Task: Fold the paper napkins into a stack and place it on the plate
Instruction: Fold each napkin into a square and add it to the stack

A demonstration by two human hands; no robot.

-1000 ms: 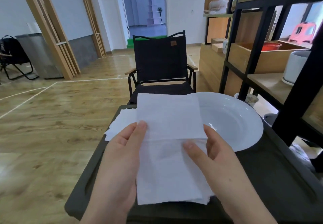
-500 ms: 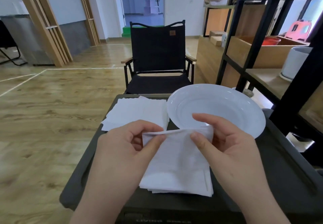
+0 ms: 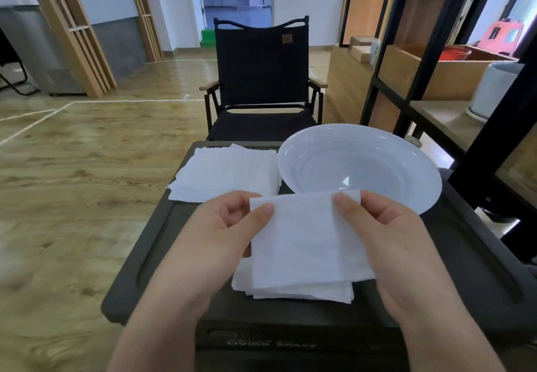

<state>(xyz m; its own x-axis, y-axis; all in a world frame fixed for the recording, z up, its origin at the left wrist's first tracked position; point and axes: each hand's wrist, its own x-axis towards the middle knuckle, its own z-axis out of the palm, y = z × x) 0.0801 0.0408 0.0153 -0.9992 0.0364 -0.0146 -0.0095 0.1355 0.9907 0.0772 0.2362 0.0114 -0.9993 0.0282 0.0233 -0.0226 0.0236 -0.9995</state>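
A folded white paper napkin [image 3: 305,238] hangs between my two hands over the small dark table [image 3: 453,255]. My left hand [image 3: 215,244] pinches its top left corner with thumb and forefinger. My right hand [image 3: 398,244] pinches the top right corner the same way. Directly below lies a stack of folded napkins [image 3: 293,291] on the table. A pile of unfolded napkins [image 3: 223,174] sits at the table's far left. The white plate [image 3: 360,168] stands at the far right with nothing on it, just beyond my right hand.
A black folding chair [image 3: 261,81] stands right behind the table. A black and wood shelf unit [image 3: 436,87] rises close on the right, holding a white pot [image 3: 494,90]. Wooden floor [image 3: 72,183] stretches to the left.
The napkin was held up open, then its top half was brought down over the lower half. Now it is folded and my hands hold it by its top corners above the folded stack.
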